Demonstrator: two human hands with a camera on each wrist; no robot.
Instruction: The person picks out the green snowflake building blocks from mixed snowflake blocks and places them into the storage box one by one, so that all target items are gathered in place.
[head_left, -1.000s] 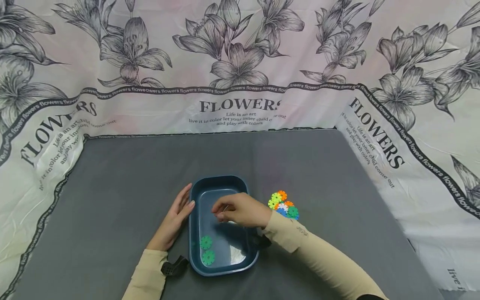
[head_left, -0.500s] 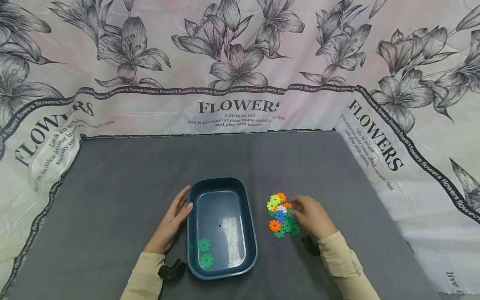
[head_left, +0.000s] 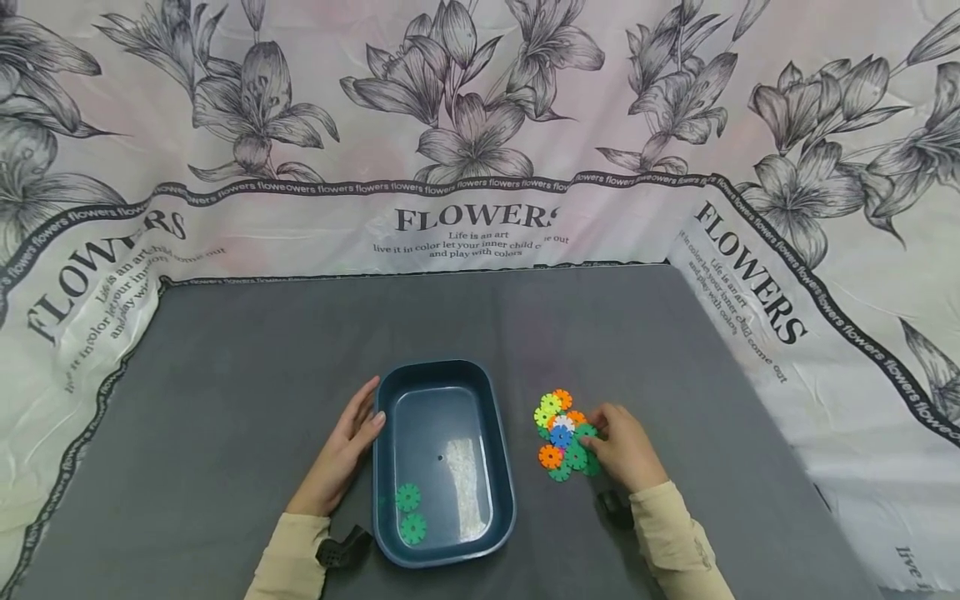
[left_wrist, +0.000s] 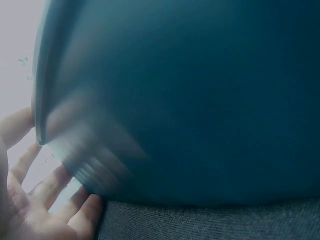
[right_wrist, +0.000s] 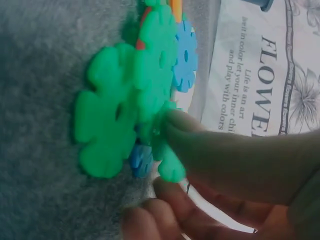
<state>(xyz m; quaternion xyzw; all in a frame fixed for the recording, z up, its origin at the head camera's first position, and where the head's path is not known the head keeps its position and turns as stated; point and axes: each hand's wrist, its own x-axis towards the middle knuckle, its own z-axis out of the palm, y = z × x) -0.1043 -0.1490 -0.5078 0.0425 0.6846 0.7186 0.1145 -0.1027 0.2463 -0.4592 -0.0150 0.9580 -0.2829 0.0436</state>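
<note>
A blue rectangular tray (head_left: 435, 425) lies on the table, with two green notched plastic discs (head_left: 413, 528) in its near left part. My left hand (head_left: 333, 462) touches the tray's left side, thumb tip at the rim and fingers spread loosely along the outer wall (left_wrist: 165, 100). Right of the tray is a small heap of flower-like interlocking discs, among them a blue disc (head_left: 560, 436), an orange disc (head_left: 551, 457) and yellow ones (head_left: 550, 406). At the heap's right edge my right hand (head_left: 628, 450) pinches a green disc (right_wrist: 171, 165) between thumb and fingers.
Grey cloth (head_left: 300, 333) covers the table. Behind and at both sides hangs a white sheet (head_left: 315, 225) printed with flowers and lettering. A black wrist device (head_left: 345, 547) sits near the tray's left lower corner.
My right hand has gone from above the tray to the disc heap on the right, where it now pinches a green disc. The left hand has stayed at the tray.
</note>
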